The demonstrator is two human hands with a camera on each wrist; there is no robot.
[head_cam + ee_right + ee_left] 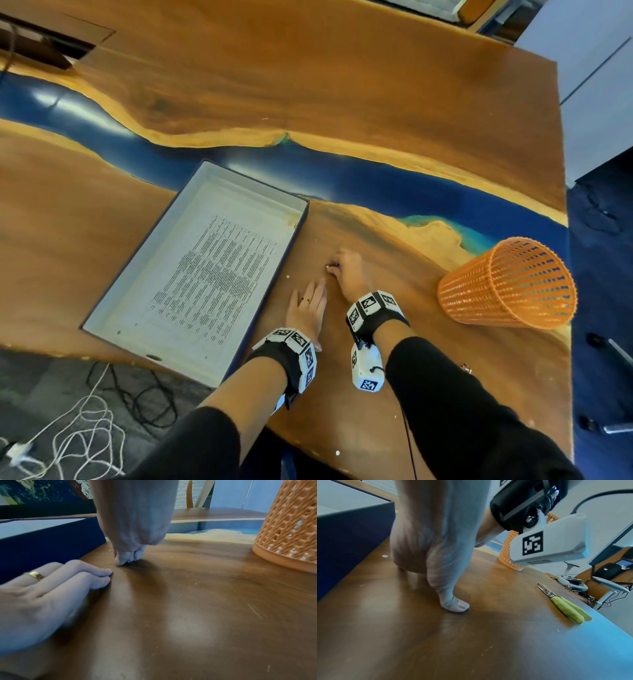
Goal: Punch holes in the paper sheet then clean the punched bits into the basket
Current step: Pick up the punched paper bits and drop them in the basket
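Observation:
A printed paper sheet (219, 274) lies inside a shallow navy box (301, 205) on the wooden table. Just right of the box, my right hand (347, 274) has its fingertips (123, 559) bunched on the tabletop, pinching small white punched bits (329, 267). My left hand (308, 305) lies flat beside it with straight fingers, its thumb (457, 605) pressed on the wood. One loose bit (287, 276) rests near the box wall, also seen as a white dot (385, 556). The orange mesh basket (507, 284) stands upright at the right.
A hole punch with green handles (565, 604) lies near the table's front edge, right of my arms. The table's right edge runs just past the basket (288, 534). Another white speck (337, 453) sits by the front edge. Cables lie on the floor at lower left.

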